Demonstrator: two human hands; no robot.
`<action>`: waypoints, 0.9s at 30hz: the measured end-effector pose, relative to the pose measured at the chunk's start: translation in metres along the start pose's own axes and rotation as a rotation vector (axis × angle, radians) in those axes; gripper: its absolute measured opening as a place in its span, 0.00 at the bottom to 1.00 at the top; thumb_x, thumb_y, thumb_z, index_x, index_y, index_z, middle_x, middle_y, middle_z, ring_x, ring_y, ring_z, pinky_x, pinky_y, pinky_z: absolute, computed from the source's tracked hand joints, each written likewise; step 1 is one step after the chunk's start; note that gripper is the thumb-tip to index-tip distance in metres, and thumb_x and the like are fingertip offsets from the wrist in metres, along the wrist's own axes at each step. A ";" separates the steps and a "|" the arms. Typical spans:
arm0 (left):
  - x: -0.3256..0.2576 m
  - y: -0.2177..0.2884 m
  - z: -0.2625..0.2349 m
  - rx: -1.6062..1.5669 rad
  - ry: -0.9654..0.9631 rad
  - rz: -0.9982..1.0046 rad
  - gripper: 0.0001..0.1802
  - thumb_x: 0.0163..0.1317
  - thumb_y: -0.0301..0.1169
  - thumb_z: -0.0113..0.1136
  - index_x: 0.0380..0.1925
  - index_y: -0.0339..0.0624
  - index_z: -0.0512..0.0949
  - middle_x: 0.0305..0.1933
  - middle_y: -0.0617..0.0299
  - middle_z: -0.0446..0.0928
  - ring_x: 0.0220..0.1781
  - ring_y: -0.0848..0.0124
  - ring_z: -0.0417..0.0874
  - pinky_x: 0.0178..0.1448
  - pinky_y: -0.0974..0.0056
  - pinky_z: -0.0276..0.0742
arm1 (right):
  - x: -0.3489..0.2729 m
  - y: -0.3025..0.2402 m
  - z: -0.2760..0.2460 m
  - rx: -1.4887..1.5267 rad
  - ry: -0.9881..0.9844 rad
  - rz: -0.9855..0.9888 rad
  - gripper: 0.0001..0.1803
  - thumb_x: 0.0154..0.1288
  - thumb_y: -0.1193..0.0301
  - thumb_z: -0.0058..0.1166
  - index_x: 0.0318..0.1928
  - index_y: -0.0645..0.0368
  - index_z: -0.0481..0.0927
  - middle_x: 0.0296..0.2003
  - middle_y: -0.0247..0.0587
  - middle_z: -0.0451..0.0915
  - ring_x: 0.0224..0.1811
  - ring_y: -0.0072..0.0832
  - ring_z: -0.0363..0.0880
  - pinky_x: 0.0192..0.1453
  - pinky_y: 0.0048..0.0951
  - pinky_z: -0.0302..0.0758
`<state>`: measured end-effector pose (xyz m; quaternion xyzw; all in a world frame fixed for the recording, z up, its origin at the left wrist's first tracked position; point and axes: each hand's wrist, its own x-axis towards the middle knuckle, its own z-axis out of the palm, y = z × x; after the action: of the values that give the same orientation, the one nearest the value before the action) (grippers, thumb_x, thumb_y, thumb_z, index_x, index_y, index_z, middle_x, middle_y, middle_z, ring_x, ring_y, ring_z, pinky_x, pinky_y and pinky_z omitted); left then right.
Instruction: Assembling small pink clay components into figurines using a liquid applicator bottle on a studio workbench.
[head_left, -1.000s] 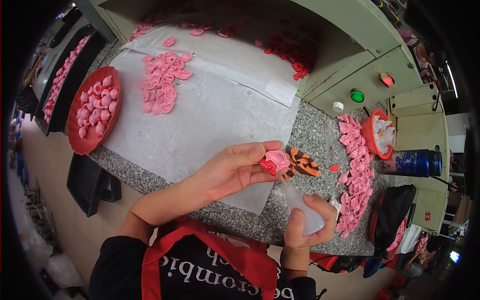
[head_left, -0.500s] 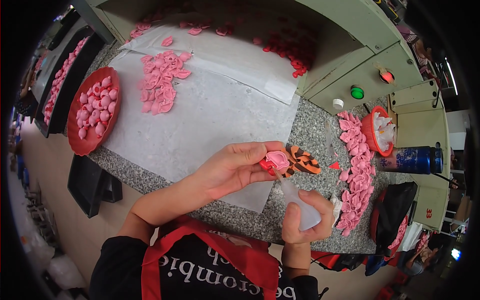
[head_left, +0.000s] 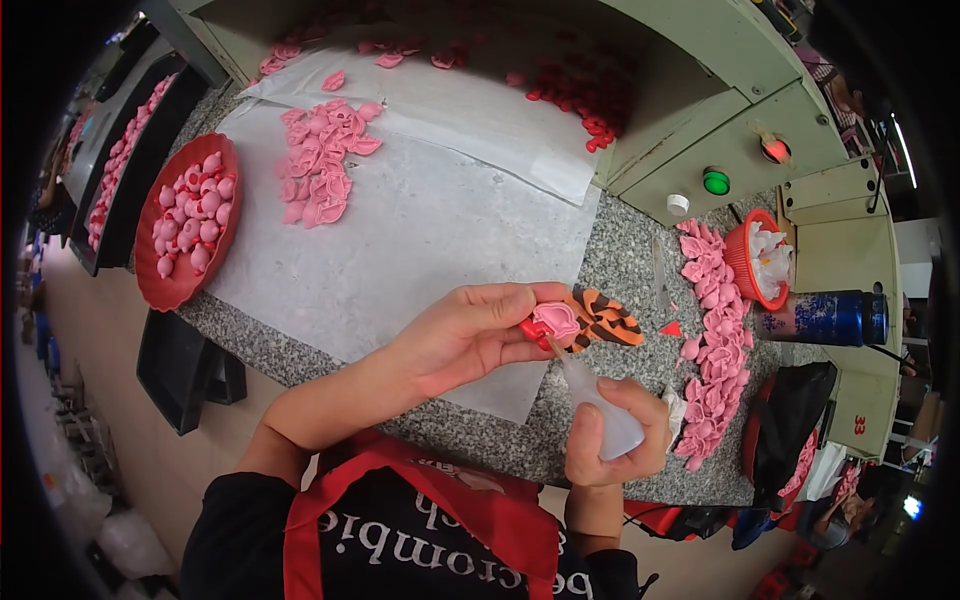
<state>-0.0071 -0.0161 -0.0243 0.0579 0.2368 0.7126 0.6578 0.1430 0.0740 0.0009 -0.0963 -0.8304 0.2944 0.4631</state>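
left hand (head_left: 455,340) pinches a small pink piece (head_left: 556,320), right hand (head_left: 612,432) clenches a squeeze bottle (head_left: 600,405) whose nozzle touches it; overpressing could flood the piece.

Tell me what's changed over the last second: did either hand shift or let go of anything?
Almost nothing. The right hand keeps its grip on the small squeeze bottle, nozzle up at the pink piece, and may have edged slightly up toward it. The left hand still pinches that piece with the orange striped part. Nothing was let go; the red tray and the pink piles lie as before.
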 end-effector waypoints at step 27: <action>0.001 0.000 0.001 0.011 0.016 -0.012 0.21 0.61 0.36 0.49 0.49 0.32 0.67 0.47 0.49 0.72 0.51 0.57 0.74 0.57 0.58 0.68 | -0.001 0.000 -0.002 0.002 -0.002 0.050 0.13 0.41 0.76 0.57 0.32 0.66 0.72 0.22 0.40 0.78 0.12 0.26 0.70 0.17 0.21 0.67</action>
<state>-0.0070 -0.0153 -0.0239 0.0546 0.2466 0.7078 0.6597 0.1451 0.0738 0.0006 -0.1162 -0.8278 0.3069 0.4551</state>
